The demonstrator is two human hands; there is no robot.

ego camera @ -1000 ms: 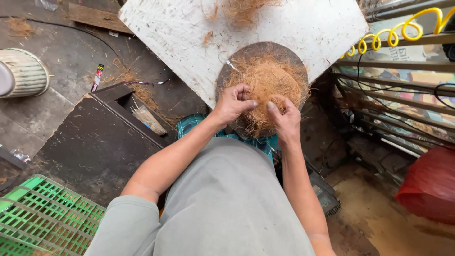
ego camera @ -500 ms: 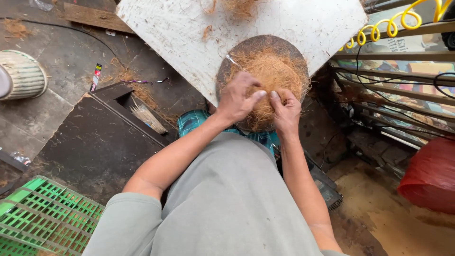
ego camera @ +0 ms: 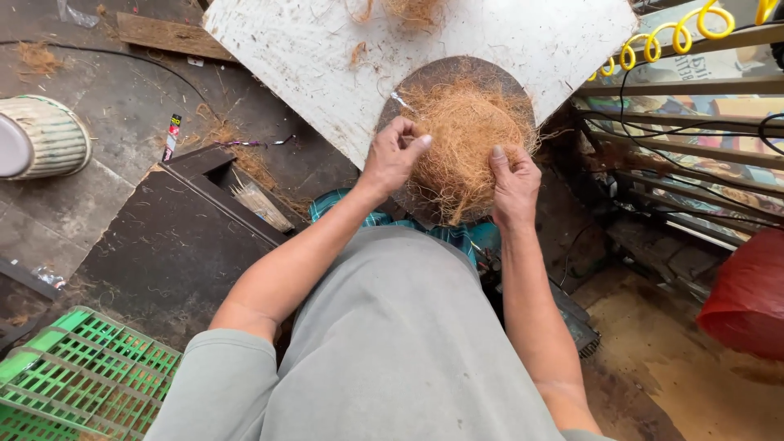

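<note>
The tangled golden-brown mound of coconut fibre (ego camera: 464,135) sat on a dark round disc (ego camera: 425,77) that lay against the lower corner of a scuffed white board (ego camera: 327,57), right in front of your knees. Your left hand (ego camera: 394,158) was closed in a pinch on the fibre's left edge, thumb and forefinger nipping a few strands, while your right hand (ego camera: 514,184) gripped the lower right side of the mound with the fingers curled into it. To do this well, you needed to keep both grips shallow and at the rim of the mound, tugging small tufts apart so the pad stayed even and centred on the disc instead of sliding off toward your lap.

Loose wisps of fibre (ego camera: 412,10) lay higher up on the board. Just under your wrists a teal checked cloth (ego camera: 457,233) showed, and to your left stood a dark scratched wooden box (ego camera: 175,237). Further left were a green plastic crate (ego camera: 73,367) and a pale ribbed pot (ego camera: 45,135). On your right a metal rack with cables and a coiled yellow cord (ego camera: 670,37) crowded the disc closely, leaving that elbow little room, with a red plastic bag (ego camera: 747,298) below it
</note>
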